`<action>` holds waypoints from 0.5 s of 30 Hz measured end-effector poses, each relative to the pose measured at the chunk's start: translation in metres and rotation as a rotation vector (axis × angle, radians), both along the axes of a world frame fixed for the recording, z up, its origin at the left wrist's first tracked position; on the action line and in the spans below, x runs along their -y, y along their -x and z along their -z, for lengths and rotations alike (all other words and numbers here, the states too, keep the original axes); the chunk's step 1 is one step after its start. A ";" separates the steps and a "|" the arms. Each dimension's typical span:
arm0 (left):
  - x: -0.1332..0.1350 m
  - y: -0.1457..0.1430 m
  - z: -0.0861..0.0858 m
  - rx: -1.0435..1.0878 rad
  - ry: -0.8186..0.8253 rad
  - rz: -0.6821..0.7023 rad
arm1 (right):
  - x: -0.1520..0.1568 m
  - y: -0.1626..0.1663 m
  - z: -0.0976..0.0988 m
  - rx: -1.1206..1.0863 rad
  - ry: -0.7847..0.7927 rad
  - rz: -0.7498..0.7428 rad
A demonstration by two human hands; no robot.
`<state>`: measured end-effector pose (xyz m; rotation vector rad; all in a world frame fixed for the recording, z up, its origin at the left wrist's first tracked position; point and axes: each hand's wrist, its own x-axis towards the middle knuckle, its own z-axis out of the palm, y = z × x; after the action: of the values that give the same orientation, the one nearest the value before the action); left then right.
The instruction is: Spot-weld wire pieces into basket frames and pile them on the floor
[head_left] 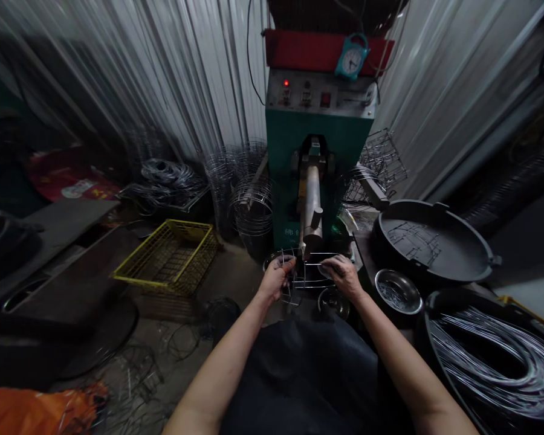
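A small frame of bent metal wire point(315, 282) is held under the electrode arm point(313, 202) of a green spot-welding machine point(283, 154). My left hand point(275, 279) is closed around the left side of the frame, near the electrode tip. At the right end of the wires, my right hand point(343, 273) is closed with its fingers pinched on the frame; the exact grip is partly hidden. Below the frame, close to my right hand, sits a round metal bowl point(334, 302).
On the right stand a large black pan point(435, 273) with wire pieces, a steel bowl point(399, 291) of short wires, and a tub with coiled wire point(503, 356). To the left are a yellow wire basket point(163, 283), wire rings point(254, 208) and loose floor wire point(138, 368).
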<state>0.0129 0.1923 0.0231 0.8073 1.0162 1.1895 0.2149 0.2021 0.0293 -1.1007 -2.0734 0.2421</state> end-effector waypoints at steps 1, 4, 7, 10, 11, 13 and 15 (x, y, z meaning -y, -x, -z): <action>-0.001 0.000 0.000 0.001 0.000 0.001 | -0.001 0.000 0.000 0.002 0.003 0.001; -0.004 0.000 0.000 0.003 -0.003 0.003 | -0.003 0.000 0.000 0.003 0.010 0.012; -0.006 -0.001 0.000 0.009 0.000 0.012 | -0.005 -0.001 0.000 0.002 0.008 0.008; -0.008 -0.001 0.001 0.010 0.012 0.021 | -0.006 -0.001 0.000 0.002 0.003 0.004; -0.009 -0.001 0.001 0.010 0.016 0.022 | -0.006 -0.001 0.000 0.002 0.003 0.005; -0.009 -0.001 0.002 0.014 0.016 0.020 | -0.006 -0.001 0.000 0.001 0.004 0.007; -0.010 -0.001 0.003 0.021 0.009 0.022 | -0.006 -0.001 0.000 -0.008 0.002 0.002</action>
<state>0.0140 0.2024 0.0197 0.7960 0.9926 1.1718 0.2160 0.2085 0.0295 -1.1020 -2.0654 0.2474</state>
